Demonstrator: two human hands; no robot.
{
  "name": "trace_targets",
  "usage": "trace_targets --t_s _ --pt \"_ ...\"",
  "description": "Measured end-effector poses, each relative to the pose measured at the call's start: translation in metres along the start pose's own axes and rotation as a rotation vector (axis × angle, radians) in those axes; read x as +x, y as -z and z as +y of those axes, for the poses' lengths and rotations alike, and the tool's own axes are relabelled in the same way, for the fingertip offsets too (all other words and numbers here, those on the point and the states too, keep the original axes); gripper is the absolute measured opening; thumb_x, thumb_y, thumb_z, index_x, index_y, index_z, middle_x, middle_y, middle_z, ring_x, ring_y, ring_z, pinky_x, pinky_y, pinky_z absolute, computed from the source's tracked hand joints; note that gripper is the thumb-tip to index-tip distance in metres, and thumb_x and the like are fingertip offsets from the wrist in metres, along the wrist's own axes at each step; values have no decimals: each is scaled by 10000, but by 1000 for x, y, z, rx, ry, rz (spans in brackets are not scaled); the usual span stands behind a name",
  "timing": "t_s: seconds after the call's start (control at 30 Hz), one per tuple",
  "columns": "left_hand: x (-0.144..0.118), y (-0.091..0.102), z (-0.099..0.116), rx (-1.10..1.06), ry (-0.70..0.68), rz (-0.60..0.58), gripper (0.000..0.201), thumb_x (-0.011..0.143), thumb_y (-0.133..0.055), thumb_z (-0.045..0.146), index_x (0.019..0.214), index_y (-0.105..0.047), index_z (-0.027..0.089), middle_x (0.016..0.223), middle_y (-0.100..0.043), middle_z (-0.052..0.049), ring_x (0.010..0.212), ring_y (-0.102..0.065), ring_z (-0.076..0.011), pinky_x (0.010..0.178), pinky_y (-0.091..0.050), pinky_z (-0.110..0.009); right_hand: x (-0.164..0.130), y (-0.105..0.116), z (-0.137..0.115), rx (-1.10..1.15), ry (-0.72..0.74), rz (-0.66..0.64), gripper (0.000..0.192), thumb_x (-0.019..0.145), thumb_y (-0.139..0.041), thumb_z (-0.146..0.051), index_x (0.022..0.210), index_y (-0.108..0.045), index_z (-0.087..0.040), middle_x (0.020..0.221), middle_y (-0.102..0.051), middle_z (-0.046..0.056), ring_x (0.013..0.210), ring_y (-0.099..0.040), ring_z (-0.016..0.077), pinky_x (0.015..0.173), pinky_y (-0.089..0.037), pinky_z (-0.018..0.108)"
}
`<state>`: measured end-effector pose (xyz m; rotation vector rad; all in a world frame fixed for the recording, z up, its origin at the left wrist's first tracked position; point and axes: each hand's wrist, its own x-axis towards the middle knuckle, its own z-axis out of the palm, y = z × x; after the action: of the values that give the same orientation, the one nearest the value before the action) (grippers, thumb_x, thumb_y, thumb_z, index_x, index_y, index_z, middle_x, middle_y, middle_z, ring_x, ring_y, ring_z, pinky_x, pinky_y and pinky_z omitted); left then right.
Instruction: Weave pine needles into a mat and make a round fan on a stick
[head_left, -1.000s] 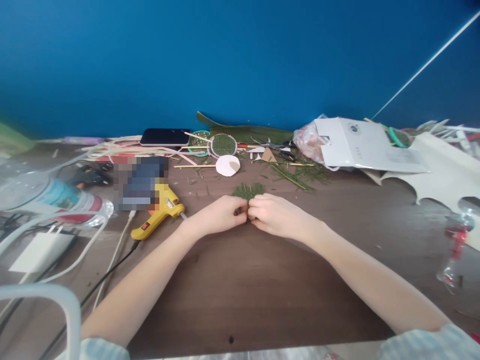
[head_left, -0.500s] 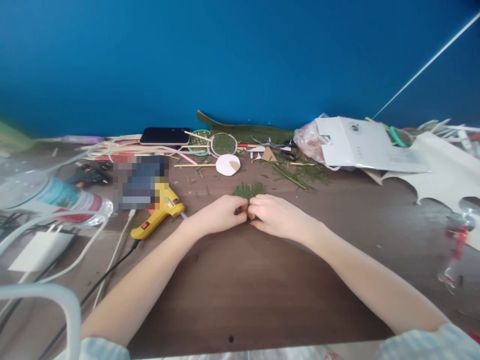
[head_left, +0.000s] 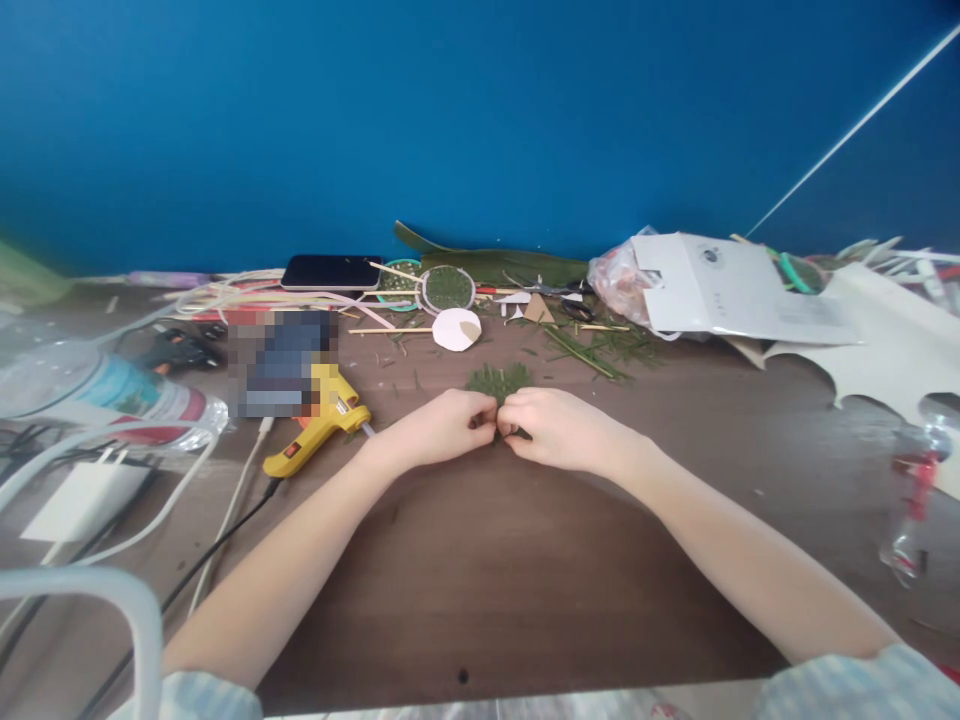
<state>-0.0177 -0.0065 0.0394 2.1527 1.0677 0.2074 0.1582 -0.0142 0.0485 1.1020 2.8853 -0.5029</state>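
Observation:
My left hand (head_left: pixel 456 428) and my right hand (head_left: pixel 551 428) meet at the middle of the brown table, fingertips pinched close together. Between and just behind them a small bunch of green leaves (head_left: pixel 498 380) fans out, its lower end hidden by my fingers. Both hands are closed on it. Beyond the leaves lies a white paper disc (head_left: pixel 457 329) on a thin stick. To the left of my left hand a yellow glue gun (head_left: pixel 319 425) rests with its nozzle toward my wrist.
Leaf-filled rings (head_left: pixel 448 289), scissors (head_left: pixel 576 308), leaf scraps (head_left: pixel 592 352) and a phone (head_left: pixel 330 272) line the back. A white box (head_left: pixel 731 290) and a cut white sheet (head_left: pixel 885 330) lie right. A plastic bottle (head_left: pixel 142 395), a charger (head_left: pixel 84 500) and cables crowd the left.
Almost nothing differs. The fingers of my right hand have shifted very slightly at the leaves; my left hand stays in place.

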Motion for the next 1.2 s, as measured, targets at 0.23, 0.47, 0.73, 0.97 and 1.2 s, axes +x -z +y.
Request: trace_targets --t_s 0.23,0.47,0.73,0.97,1.2 --pt "0 1 0 14 -4 -14 130 764 -447 194 678 -539 163 654 -561 21 623 -493 -108 596 -341 -218 -1 4 10 179 -13 34 161 778 -477 -99 730 -617 -164 797 -617 31 708 -527 134 633 -330 248" --pt "0 0 -2 14 -55 -22 157 779 -445 212 667 -543 162 667 -556 19 619 -483 -107 596 -341 -218 0 -1 18 267 -50 110 131 817 -448 -125 747 -553 -163 807 -544 18 683 -472 113 627 -323 230" --pt "0 0 -1 -94 -11 -18 50 758 -514 219 769 -542 179 725 -609 15 661 -568 -119 613 -408 -215 2 -5 26 364 -54 117 124 823 -468 -153 717 -528 -172 755 -522 1 679 -450 115 625 -313 230" --pt "2 -7 1 -38 40 84 46 765 -521 219 750 -497 183 682 -587 21 624 -561 -126 587 -401 -227 1 -3 25 391 -84 108 119 827 -483 -198 758 -576 -174 757 -555 9 690 -466 125 623 -322 238" --pt "4 -11 5 52 109 114 141 747 -570 222 695 -443 188 644 -553 24 592 -529 -130 543 -351 -225 -1 -3 24 497 -102 87 107 801 -497 -198 775 -599 -178 797 -608 16 696 -503 120 621 -351 236"
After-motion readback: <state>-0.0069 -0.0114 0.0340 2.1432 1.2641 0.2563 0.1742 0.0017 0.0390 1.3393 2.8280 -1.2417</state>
